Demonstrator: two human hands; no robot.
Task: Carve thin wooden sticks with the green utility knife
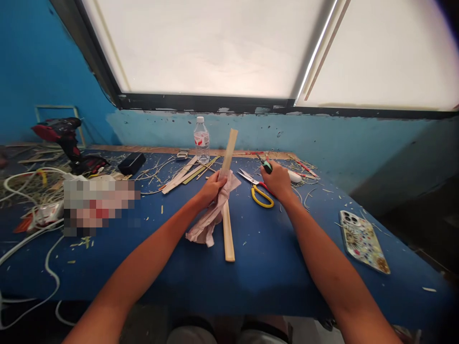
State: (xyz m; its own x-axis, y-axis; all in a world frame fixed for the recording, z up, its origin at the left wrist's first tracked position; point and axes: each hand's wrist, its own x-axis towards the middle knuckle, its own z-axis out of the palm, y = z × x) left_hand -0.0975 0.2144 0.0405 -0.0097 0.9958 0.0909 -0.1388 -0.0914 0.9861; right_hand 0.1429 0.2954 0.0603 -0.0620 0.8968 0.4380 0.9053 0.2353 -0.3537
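Note:
My left hand [212,188] is closed around a pale bamboo strip [229,150] together with a crumpled pinkish cloth or paper [210,224]. The strip's upper end points up toward the wall. Below the hand a second pale length [228,234] slants toward me; whether it joins the upper strip is hidden. To the right, my right hand [278,179] is shut on a tool with a green-and-black handle [267,166] and a thin dark tip; its exact kind is unclear. Scissors [261,195] with yellow and red handles lie open beside the right hand.
A water bottle [202,138] stands near the wall, with loose strips [182,174] before it. At left are a cordless drill [68,143], a black block [132,163], white cables [50,267] and shavings. A patterned phone [364,241] lies at right on the blue table [287,282].

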